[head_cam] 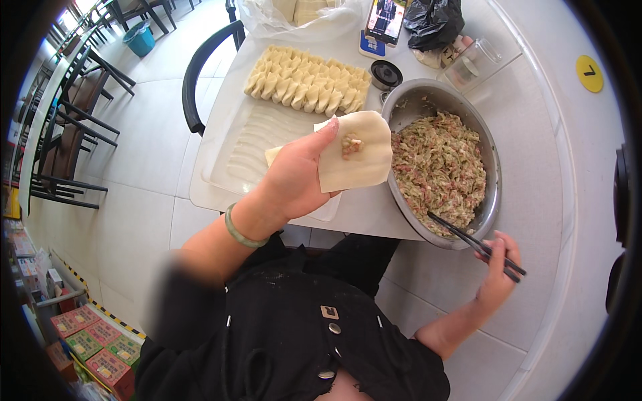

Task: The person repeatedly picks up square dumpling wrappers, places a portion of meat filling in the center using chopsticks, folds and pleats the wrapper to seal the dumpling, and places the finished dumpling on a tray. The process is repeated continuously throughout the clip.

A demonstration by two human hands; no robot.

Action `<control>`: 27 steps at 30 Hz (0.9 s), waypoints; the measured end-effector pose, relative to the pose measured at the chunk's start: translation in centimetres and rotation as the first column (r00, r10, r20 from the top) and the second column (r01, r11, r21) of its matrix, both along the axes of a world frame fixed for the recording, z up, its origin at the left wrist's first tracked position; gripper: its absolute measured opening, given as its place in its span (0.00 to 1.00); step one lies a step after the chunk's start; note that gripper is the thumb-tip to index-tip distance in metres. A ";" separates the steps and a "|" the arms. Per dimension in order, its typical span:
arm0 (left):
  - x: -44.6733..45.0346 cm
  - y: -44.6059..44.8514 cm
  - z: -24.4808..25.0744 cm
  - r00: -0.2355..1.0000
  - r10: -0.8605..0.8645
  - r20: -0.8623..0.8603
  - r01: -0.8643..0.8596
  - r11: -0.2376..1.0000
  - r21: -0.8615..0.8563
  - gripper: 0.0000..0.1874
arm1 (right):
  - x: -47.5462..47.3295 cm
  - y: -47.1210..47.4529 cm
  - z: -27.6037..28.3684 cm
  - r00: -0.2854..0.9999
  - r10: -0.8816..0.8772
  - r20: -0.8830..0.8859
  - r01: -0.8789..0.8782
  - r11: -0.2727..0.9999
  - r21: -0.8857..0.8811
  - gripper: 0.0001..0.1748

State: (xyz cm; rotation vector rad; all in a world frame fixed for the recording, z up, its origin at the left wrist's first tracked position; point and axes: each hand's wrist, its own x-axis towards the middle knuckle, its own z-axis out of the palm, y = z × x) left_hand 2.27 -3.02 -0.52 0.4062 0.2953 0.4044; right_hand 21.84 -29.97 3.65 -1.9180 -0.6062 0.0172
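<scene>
Across my left hand [296,175] lies a flat, squarish dough wrapper [363,168], its edge pinned by my thumb. A small dab of meat filling [352,144] sits near the wrapper's middle. My right hand [499,255] grips a pair of black chopsticks [464,235], whose tips reach into the near part of the filling. That minced meat and vegetable filling [441,165] fills much of a steel bowl [494,200] at the table's right. Rows of folded wontons [306,80] stand packed on a ribbed plastic tray [241,145]; a pale dough corner [272,155] shows behind my left hand.
Behind the wontons, a clear plastic bag [326,25] holds more wrappers. A phone [385,21] leans on a stand. Nearby are a black lid [386,74], a glass jar [471,62] and a black plastic bag [434,22]. A chair [193,85] stands left of the table.
</scene>
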 end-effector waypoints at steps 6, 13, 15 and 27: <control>-1.9 0.8 0.6 0.996 -0.069 0.057 0.069 0.998 0.004 0.30 | -0.2 0.6 -1.2 0.608 -0.405 0.683 0.253 0.914 0.317 0.07; -3.5 0.2 -0.4 0.983 -0.179 0.038 0.178 0.983 0.034 0.35 | -7.8 11.4 -2.2 0.468 0.492 0.734 -0.595 0.790 -0.150 0.18; -4.0 -0.1 -0.5 0.979 -0.202 0.034 0.198 0.976 0.090 0.34 | -8.0 13.4 -2.1 0.452 0.623 0.638 -0.715 0.681 -0.159 0.14; -7.3 -0.2 -0.4 0.969 -0.244 -0.039 0.229 0.828 0.511 0.21 | -11.6 17.6 -3.3 0.652 0.758 -0.017 -0.664 0.581 0.472 0.10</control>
